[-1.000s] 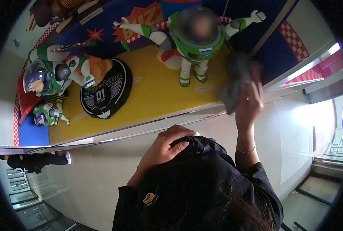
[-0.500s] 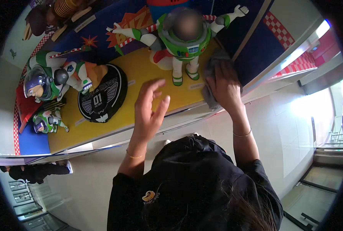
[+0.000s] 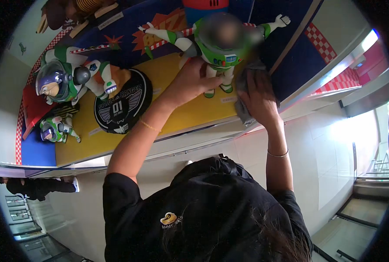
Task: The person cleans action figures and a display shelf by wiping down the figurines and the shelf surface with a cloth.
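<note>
A large white and green space-ranger toy figure [image 3: 216,57] stands upright with arms spread on a yellow shelf [image 3: 177,113]. My left hand [image 3: 189,86] grips it around the upper leg, thumb across the front and fingers partly hidden behind. Right of the figure, my right hand [image 3: 262,102] presses a grey cloth [image 3: 243,114] onto the shelf surface. A small white label [image 3: 228,99] lies in front of the figure's feet.
On the left, another space-ranger figure [image 3: 57,81] leans over a round black base [image 3: 123,107]. A smaller figure [image 3: 57,129] stands near the corner. A dark blue side wall [image 3: 290,61] bounds the right. One person [image 3: 39,187] is in the background at lower left.
My left hand has moved forward and right from above the shelf and taken hold of the figure's leg. The right hand stays on the cloth. The view has shifted slightly.
</note>
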{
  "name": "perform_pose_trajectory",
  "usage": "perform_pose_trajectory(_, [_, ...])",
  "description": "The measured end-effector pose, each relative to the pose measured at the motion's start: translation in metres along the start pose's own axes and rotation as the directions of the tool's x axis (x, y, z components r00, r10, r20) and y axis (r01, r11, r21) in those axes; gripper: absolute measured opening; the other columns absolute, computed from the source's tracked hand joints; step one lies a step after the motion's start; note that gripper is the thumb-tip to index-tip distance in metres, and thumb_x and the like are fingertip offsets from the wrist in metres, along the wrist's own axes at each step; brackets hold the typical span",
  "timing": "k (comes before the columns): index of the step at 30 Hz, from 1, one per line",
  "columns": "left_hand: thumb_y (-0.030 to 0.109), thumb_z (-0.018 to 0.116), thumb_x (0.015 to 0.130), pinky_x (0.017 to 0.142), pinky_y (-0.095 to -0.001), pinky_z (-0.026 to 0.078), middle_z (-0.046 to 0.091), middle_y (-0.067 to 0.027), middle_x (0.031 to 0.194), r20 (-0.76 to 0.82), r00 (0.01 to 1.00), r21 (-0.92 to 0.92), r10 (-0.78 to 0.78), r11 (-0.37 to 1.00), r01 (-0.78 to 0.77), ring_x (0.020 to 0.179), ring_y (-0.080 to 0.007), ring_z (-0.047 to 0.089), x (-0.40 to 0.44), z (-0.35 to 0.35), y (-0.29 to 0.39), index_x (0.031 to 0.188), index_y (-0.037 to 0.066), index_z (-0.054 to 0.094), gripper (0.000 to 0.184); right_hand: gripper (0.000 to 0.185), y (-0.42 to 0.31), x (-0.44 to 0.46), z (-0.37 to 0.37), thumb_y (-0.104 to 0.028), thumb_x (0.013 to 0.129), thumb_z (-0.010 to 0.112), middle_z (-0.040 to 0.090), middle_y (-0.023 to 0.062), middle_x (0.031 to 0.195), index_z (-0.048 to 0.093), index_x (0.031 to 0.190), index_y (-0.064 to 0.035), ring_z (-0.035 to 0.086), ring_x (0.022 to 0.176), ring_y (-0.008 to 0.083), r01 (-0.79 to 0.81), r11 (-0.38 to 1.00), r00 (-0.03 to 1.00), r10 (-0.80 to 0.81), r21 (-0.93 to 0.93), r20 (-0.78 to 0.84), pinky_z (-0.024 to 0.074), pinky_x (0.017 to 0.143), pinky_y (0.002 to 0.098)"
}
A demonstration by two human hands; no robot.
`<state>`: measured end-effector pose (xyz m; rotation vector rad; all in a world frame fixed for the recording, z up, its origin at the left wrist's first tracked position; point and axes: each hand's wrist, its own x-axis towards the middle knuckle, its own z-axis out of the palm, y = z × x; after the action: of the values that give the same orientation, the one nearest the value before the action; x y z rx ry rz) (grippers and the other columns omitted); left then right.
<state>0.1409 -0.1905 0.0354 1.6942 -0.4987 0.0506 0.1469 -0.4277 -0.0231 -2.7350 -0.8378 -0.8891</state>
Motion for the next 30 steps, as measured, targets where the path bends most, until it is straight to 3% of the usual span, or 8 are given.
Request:
perform_pose_trajectory(2, [0.012,0.071,0.078,0.077,-0.0278,0.049,0.065,-0.01,0.103,0.136,0.987,-0.111,-0.082,0.989,0.098,0.089,-0.0217,0.063,0.008,-0.003,0.004,0.118,-0.001,0.056,0.044,0.042,0.0,0.0,0.0,-0.02,0.085,0.059,0.053,0.026,0.124,0.053,0.12,0.0027,0.054,0.107,0.0425,0.018,1.0,0.999,-0.017,0.017,-0.051,0.0479,0.089,0.0413])
perform_pose_trajectory(7, [0.016,0.071,0.078,0.08,-0.0282,0.048,0.067,-0.0095,0.103,0.021,0.992,-0.125,-0.125,0.984,0.126,0.094,-0.0203,0.062,0.015,0.01,-0.005,0.113,0.0,0.06,0.04,0.037,0.002,-0.004,-0.004,-0.014,0.081,0.059,0.055,0.0214,0.125,0.058,0.116,-0.0016,0.055,0.108,0.0406,0.06,0.998,0.998,-0.06,-0.004,-0.032,0.0483,0.088,0.0414])
perform_pose_trajectory(9, [0.015,0.071,0.078,0.081,-0.0285,0.048,0.067,-0.0097,0.105,0.02,0.995,-0.124,-0.101,0.987,0.102,0.095,-0.0204,0.062,0.017,0.012,-0.012,0.114,0.0,0.06,0.041,0.035,-0.001,-0.011,-0.013,-0.009,0.078,0.059,0.056,0.0194,0.124,0.06,0.113,-0.0026,0.055,0.109,0.0394,-0.103,0.99,0.986,0.088,0.1,0.145,0.0471,0.09,0.0424])
perform_pose_trajectory(10, [0.015,0.071,0.078,0.081,-0.0288,0.048,0.067,-0.01,0.106,0.013,0.997,-0.123,-0.081,0.989,0.082,0.095,-0.0204,0.062,0.018,0.013,-0.015,0.114,0.0,0.059,0.041,0.035,-0.003,-0.01,-0.024,-0.009,0.078,0.059,0.056,0.0194,0.124,0.06,0.113,-0.0026,0.055,0.109,0.0394,-0.105,0.99,0.985,0.09,0.095,0.144,0.0471,0.09,0.0424])
perform_pose_trajectory(12, [0.015,0.071,0.077,0.083,-0.0295,0.048,0.066,-0.0105,0.109,-0.01,0.999,-0.122,-0.048,0.991,0.046,0.097,-0.0206,0.062,0.016,0.014,-0.022,0.115,0.0,0.059,0.042,0.034,-0.007,-0.004,-0.045,-0.011,0.084,0.056,0.056,0.0218,0.123,0.058,0.116,-0.0011,0.053,0.109,0.041,-0.374,0.922,0.849,0.295,0.103,0.439,0.0452,0.093,0.0446])
perform_pose_trajectory(18, [0.013,0.07,0.077,0.085,-0.0314,0.047,0.066,-0.0107,0.108,-0.015,0.997,-0.176,-0.069,0.982,0.065,0.097,-0.0212,0.062,0.013,0.017,-0.016,0.115,0.0,0.059,0.042,0.034,-0.001,-0.003,-0.012,-0.011,0.088,0.052,0.054,0.0221,0.123,0.054,0.12,0.0004,0.053,0.107,0.0417,-0.202,0.968,0.969,0.175,0.15,0.174,0.0436,0.092,0.0453])
perform_pose_trajectory(22, [0.012,0.069,0.076,0.086,-0.0315,0.046,0.066,-0.0111,0.109,-0.091,0.996,-0.165,-0.006,0.986,-0.009,0.099,-0.0211,0.061,0.014,0.023,-0.02,0.115,0.0,0.059,0.042,0.039,0.014,0.012,0.013,-0.021,0.091,0.053,0.054,0.0241,0.122,0.053,0.123,-0.0006,0.051,0.11,0.0416,0.071,0.996,0.997,-0.071,0.061,-0.008,0.0382,0.097,0.0467])
perform_pose_trajectory(30, [0.018,0.071,0.082,0.092,-0.0342,0.045,0.063,-0.008,0.118,-0.039,0.996,-0.093,0.082,0.992,-0.085,0.104,-0.0217,0.06,0.012,0.02,-0.024,0.123,0.004,0.054,0.046,0.041,0.029,0.045,0.027,-0.026,0.09,0.053,0.055,0.0224,0.125,0.054,0.124,-0.0027,0.048,0.118,0.0404,-0.104,0.954,0.969,0.034,0.28,0.243,0.0358,0.101,0.0459])
